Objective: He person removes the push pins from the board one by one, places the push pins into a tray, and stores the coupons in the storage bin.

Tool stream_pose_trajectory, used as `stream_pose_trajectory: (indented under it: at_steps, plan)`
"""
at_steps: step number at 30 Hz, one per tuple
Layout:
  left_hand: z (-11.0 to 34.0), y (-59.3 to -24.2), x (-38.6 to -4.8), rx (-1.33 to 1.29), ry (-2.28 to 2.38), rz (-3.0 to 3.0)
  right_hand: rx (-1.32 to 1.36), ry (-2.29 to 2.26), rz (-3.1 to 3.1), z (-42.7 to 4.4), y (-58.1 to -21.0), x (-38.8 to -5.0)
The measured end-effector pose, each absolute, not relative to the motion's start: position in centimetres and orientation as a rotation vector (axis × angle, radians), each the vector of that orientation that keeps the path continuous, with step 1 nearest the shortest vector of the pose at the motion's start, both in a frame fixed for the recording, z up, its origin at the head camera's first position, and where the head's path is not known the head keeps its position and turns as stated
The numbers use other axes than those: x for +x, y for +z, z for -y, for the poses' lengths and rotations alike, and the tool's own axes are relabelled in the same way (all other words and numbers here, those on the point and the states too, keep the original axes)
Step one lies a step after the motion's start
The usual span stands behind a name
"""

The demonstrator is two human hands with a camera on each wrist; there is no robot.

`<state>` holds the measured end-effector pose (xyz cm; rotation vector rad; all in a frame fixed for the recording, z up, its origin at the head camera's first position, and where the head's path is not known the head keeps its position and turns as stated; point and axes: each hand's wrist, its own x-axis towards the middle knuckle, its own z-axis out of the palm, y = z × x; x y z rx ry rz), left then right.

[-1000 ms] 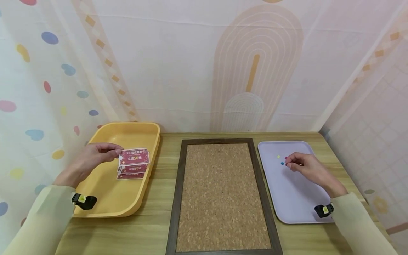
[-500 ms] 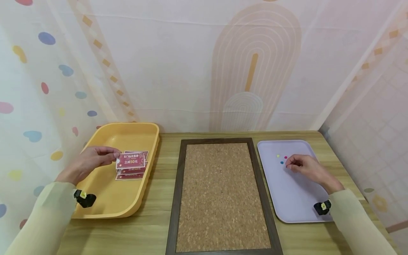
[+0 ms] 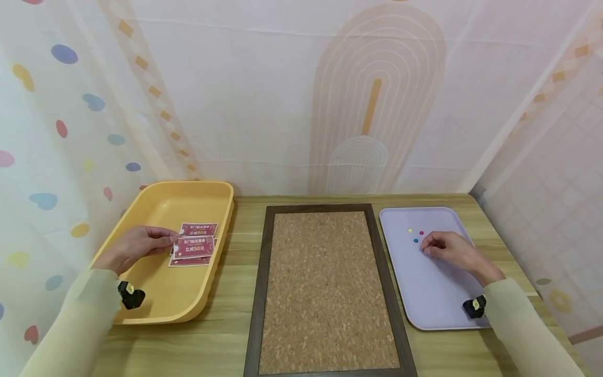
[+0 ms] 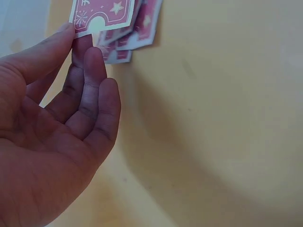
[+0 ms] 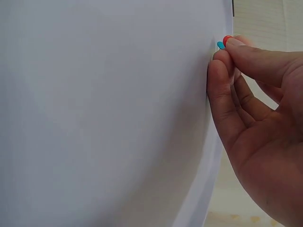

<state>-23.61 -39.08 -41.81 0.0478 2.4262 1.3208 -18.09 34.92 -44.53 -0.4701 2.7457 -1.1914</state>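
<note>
My left hand point(image 3: 141, 245) pinches the left edge of a red coupon point(image 3: 194, 247) between thumb and fingers. Underneath and beside it, more red coupons point(image 3: 200, 229) lie overlapping in the yellow tray point(image 3: 162, 309). In the left wrist view, the pinched coupon point(image 4: 106, 14) stands above the others. Over the lilac tray point(image 3: 435, 293), my right hand point(image 3: 449, 248) has its fingers curled, pinching a small red thumbtack point(image 5: 227, 39) at the fingertips. Just left of those fingertips lie a yellow tack point(image 3: 410, 230), a magenta tack point(image 3: 421, 233) and a blue tack point(image 3: 416, 241).
A cork board point(image 3: 327, 293) in a dark frame lies between the two trays on the wood-grain table point(image 3: 221, 335). Patterned cloth point(image 3: 264, 104) hangs behind and along both sides.
My left hand has brought the coupon lower, uncovering another coupon behind it. The right hand has drawn slightly away from the loose tacks, and the magenta one now shows fully.
</note>
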Motion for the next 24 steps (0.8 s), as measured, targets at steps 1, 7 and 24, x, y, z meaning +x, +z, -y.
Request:
stream_pose_trajectory:
  at_steps: [1, 7, 24]
  plan:
    - [39.1, -41.9, -23.6, 0.038, 1.316, -2.428, -0.460, -1.189, -2.743, -34.9, -44.5, -18.1]
    - [39.1, -42.5, -23.7, 0.004, 1.244, -2.469, -0.435, -1.165, -2.737, -34.8, -44.6, -18.4]
    - [37.4, -39.8, -22.6, 0.079, 1.098, -2.718, -0.456, -1.180, -2.777, -35.2, -43.7, -17.8]
